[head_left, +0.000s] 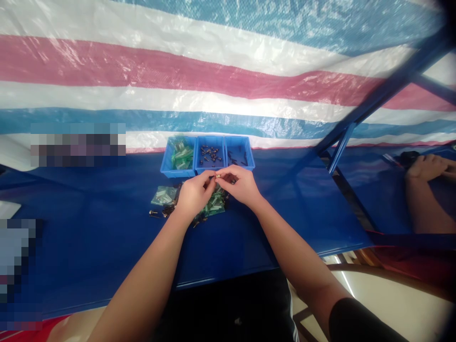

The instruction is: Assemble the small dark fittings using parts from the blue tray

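Bare forearms (142,270) near, your left hand (194,194) and right hand (240,184) pinch a brassy metal piece (218,176), handling seemingly needing steadiness next.

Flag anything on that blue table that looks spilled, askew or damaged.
One thing stands out: small metal parts and plastic bags lie jumbled on the blue table, on the near side of the blue bins, though similar things sit inside them. It may be deliberate, not a spill. No damage is evident.

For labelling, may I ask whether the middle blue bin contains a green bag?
No, the middle blue bin holds small loose parts; green bagging is in the left bin.
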Demonstrator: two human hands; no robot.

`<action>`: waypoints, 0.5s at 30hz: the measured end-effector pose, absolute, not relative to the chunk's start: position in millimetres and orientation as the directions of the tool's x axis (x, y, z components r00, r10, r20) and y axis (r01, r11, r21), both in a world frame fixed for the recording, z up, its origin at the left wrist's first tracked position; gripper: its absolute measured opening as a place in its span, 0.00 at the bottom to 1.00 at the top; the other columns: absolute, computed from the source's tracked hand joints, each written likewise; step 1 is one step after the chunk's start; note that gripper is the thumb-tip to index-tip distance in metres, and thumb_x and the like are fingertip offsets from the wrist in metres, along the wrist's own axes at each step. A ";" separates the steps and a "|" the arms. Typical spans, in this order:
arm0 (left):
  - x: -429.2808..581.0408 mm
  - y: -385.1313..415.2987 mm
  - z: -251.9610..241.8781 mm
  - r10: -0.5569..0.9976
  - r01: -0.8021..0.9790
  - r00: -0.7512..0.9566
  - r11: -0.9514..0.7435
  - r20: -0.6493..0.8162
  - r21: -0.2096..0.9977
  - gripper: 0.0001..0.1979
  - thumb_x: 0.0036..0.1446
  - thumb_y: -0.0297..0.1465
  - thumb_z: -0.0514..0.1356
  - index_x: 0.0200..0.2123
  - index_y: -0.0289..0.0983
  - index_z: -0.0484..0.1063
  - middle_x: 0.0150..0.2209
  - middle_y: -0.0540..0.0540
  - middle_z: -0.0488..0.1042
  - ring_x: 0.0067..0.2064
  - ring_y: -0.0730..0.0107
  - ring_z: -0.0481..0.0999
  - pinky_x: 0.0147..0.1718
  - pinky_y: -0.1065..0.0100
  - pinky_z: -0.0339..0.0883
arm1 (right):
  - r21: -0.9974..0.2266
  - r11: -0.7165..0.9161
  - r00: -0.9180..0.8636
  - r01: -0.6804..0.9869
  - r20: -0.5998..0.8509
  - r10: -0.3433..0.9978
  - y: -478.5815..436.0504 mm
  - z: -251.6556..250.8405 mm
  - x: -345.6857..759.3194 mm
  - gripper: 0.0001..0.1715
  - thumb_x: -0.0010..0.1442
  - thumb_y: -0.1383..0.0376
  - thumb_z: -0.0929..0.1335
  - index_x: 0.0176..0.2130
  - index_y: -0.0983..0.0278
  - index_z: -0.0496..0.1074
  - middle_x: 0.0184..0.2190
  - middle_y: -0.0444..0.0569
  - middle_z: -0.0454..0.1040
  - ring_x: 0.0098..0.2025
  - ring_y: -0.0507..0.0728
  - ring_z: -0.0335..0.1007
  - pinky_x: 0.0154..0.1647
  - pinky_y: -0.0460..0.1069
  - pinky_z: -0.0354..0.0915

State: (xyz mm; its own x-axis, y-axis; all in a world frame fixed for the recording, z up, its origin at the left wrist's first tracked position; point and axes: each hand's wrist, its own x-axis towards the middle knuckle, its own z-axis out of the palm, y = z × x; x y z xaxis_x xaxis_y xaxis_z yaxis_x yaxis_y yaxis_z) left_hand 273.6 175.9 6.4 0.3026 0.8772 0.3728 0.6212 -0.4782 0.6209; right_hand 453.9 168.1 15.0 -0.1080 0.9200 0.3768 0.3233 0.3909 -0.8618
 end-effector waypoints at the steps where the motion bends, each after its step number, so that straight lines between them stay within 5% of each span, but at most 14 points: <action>1: 273.7 175.7 6.5 0.880 0.618 0.295 -0.473 0.372 0.628 0.13 0.65 0.37 0.56 0.48 0.39 0.76 0.26 0.52 0.73 0.26 0.73 0.69 0.29 0.73 0.60 | -0.862 0.397 -0.106 0.317 0.384 0.917 168.3 14.8 454.1 0.09 0.59 0.64 0.72 0.42 0.61 0.79 0.35 0.48 0.78 0.34 0.53 0.75 0.35 0.48 0.73; 15: 275.6 171.8 14.8 0.898 0.575 0.273 -0.440 0.345 0.690 0.17 0.66 0.44 0.56 0.46 0.39 0.77 0.26 0.51 0.74 0.26 0.72 0.71 0.29 0.71 0.62 | -0.807 0.456 -0.149 0.375 0.433 0.889 169.4 13.5 454.7 0.13 0.59 0.67 0.70 0.44 0.60 0.80 0.36 0.47 0.79 0.33 0.52 0.75 0.38 0.49 0.73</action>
